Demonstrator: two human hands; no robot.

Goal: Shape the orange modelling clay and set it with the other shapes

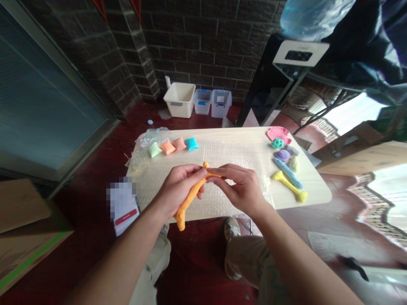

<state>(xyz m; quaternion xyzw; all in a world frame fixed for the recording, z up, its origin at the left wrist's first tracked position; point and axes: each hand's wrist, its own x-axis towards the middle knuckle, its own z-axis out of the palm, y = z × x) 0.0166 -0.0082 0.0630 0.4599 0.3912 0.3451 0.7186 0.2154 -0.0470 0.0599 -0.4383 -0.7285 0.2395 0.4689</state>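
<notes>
A long piece of orange modelling clay (191,195) hangs slantwise above the table's front edge, its forked lower end pointing toward me. My left hand (181,186) is wrapped round its upper part, thumb on top. With thumb and fingertips pressed together, my right hand (240,184) pinches a thin strand drawn out sideways from the clay's upper end. A small orange knob sticks up between the hands. Beneath them, bubble wrap (241,154) covers the middle of the table (311,186).
Soft packets in green, orange, salmon and blue (191,144) lie at the back left. Shaped clay pieces sit at the right, among them a yellow bone shape (290,186), a blue roll (288,173) and a purple lump (282,155). Plastic bins (179,99) stand by the wall.
</notes>
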